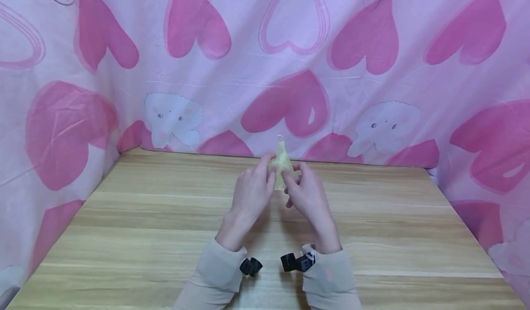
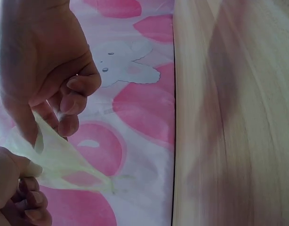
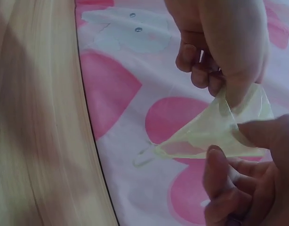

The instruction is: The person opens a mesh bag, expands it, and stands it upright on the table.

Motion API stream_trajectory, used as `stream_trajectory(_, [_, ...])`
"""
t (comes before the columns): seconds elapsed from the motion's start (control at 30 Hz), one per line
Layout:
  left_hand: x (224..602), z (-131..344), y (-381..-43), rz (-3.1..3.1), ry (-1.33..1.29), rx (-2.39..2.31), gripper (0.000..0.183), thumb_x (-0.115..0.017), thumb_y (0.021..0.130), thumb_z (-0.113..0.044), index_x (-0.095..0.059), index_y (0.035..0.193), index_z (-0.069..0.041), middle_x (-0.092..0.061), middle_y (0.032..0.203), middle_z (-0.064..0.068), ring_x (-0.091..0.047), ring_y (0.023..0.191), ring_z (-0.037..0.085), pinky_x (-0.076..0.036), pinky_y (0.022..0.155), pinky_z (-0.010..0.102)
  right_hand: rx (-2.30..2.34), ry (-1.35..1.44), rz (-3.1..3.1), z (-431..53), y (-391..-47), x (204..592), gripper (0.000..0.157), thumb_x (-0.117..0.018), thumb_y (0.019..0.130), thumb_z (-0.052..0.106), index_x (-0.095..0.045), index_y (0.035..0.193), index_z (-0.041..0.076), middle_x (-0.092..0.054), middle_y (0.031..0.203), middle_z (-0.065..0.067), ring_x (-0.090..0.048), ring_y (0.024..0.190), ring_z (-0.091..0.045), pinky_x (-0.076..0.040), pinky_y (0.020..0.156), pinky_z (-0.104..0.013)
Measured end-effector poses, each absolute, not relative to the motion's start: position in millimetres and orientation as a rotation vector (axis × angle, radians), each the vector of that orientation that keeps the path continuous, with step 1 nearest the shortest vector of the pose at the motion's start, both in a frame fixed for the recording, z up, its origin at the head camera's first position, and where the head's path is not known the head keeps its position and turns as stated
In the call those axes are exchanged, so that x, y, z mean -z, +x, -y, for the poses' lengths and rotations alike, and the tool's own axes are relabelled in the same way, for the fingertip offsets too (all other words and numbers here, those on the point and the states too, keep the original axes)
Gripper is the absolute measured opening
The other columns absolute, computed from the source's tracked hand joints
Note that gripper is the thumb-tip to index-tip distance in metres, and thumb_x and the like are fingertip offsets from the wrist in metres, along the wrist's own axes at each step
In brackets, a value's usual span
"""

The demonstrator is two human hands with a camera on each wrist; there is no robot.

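Between the two hands, above the far part of the table, is a thin, see-through pale yellow pouch (image 1: 282, 156) that tapers to a narrow end with a small clear loop (image 1: 280, 138). My left hand (image 1: 253, 188) pinches one side of its wide end between thumb and fingers. On the other side my right hand (image 1: 307, 191) holds the same end, its other fingers curled below. In the left wrist view the pouch (image 2: 64, 162) is stretched between both thumbs. The right wrist view shows the pouch (image 3: 196, 134) spread like a cone, loop outward.
A wood-grain table (image 1: 145, 227) lies under the hands. Behind it and along both sides hangs a pink cloth (image 1: 232, 89) printed with hearts and white animal faces. A small black device (image 1: 250, 267) sits at the left cuff, another black device (image 1: 297, 262) at the right.
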State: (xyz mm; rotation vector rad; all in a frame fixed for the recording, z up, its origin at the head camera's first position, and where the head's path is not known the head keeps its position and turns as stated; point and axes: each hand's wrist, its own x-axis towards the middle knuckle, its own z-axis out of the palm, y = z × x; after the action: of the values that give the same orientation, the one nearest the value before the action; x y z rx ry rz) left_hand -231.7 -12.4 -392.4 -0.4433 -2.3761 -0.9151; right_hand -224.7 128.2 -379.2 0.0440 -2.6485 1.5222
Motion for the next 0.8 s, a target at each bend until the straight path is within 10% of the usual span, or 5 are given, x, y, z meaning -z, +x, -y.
stream_trajectory(0.2, [392.6, 11.2, -231.5, 2.391, -0.467, 0.917, 0.033, -0.066, 0.092, -0.009, -0.057, 0.125, -0.007, -0.042, 0.054, -0.003, -0.044, 0.048, 0.017, -0.039, 0.046, 0.036, -1.367, 0.038, 2.624, -129.9, -225.5, 379.6, 0.018, -0.058, 0.099, 0.022, -0.061, 0.089, 0.007, -0.061, 0.06, -0.003, -0.059, 0.041, -0.019, -0.042, 0.04, -0.032])
stream_trajectory(0.8, [389.0, 10.4, -229.8, 2.402, -0.376, 0.996, 0.042, -0.063, 0.096, -0.022, -0.052, 0.132, -0.003, -0.046, 0.053, -0.007, -0.042, 0.044, 0.01, -0.038, 0.045, 0.03, -1.522, -0.018, 2.434, -129.7, -226.8, 382.6, 0.015, -0.055, 0.098, 0.018, -0.06, 0.09, 0.006, -0.063, 0.068, -0.014, -0.058, 0.041, -0.021, -0.041, 0.038, -0.031])
